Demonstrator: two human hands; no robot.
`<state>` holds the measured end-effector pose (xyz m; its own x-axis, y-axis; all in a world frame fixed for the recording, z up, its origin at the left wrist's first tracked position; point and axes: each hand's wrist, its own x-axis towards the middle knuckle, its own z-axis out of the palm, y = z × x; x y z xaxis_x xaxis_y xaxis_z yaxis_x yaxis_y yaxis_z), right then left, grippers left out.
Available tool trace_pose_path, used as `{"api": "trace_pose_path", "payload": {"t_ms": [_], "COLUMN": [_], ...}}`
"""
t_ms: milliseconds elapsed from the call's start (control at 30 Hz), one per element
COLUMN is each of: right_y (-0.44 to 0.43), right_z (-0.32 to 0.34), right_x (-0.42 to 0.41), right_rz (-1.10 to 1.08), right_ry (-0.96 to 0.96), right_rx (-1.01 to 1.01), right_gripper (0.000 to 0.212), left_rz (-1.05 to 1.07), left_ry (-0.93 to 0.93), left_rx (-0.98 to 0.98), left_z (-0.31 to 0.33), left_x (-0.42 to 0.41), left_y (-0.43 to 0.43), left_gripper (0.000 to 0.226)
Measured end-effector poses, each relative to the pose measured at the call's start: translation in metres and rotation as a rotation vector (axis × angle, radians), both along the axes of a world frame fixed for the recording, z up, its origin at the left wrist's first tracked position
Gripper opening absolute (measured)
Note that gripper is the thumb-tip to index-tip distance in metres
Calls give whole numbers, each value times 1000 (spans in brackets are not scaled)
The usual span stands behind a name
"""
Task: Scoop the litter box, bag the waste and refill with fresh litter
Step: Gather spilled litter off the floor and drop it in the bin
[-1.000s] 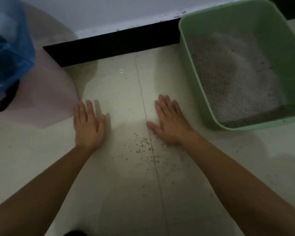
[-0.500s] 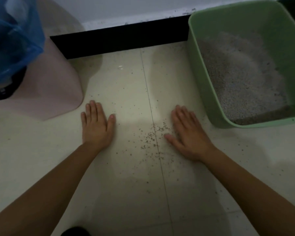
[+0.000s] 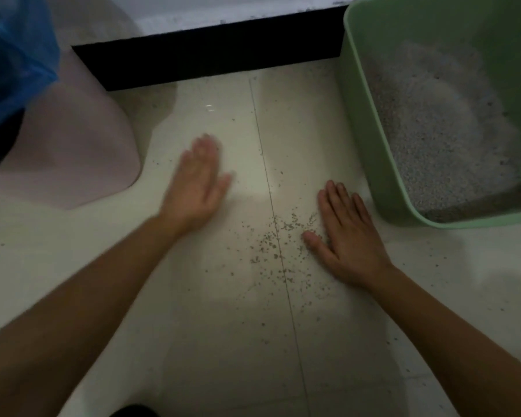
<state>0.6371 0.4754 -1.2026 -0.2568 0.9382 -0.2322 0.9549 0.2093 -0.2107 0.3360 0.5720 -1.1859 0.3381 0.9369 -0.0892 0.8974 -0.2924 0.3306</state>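
Litter box [image 3: 364, 152]: green plastic tub on the floor [image 3: 211, 341] at right, by the dark skirting. Part-filled with grey litter [image 3: 439, 139]. Probably heavy loaded, with slightly flexible walls; best gripped by the rim on two opposite sides.

Spilled grains [image 3: 283, 236]: loose scatter on the tile between the hands. Light, gritty, apt to roll; better swept into a heap than pinched.

Left hand [image 3: 197, 185]: blurred, fingers straight, holding nothing.

Right hand [image 3: 348, 233]: palm down on the floor, fingers straight, at the scatter's edge.

Blue bag [image 3: 15, 55]: thin film over a pink bin [image 3: 82, 152], far left.
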Motion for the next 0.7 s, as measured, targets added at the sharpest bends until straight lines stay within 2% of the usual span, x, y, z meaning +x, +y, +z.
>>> {"api": "trace_pose_path", "payload": {"t_ms": [100, 200, 267, 400, 467, 567, 700], "right_y": [-1, 0, 2, 1, 1, 3, 3], "right_z": [-1, -1, -2, -1, 0, -1, -1], "right_x": [1, 2, 2, 2, 1, 1, 1], "right_rz": [0, -8, -5, -3, -1, 1, 4], "right_ry": [0, 2, 3, -9, -5, -7, -10], "right_rx": [6, -4, -4, -8, -10, -12, -12], "right_gripper": [82, 82, 82, 81, 80, 81, 83], "left_rz": [232, 279, 158, -258, -324, -220, 6], "left_ry": [4, 80, 104, 104, 15, -184, -199], "left_rx": [-45, -101, -84, -57, -98, -74, 79], "left_z": [-7, -13, -14, -19, -18, -6, -5], "left_x": [-30, -31, -6, 53, 61, 45, 7], "left_y": [46, 71, 65, 10, 1, 29, 116], "left_gripper": [75, 77, 74, 68, 66, 63, 54]}}
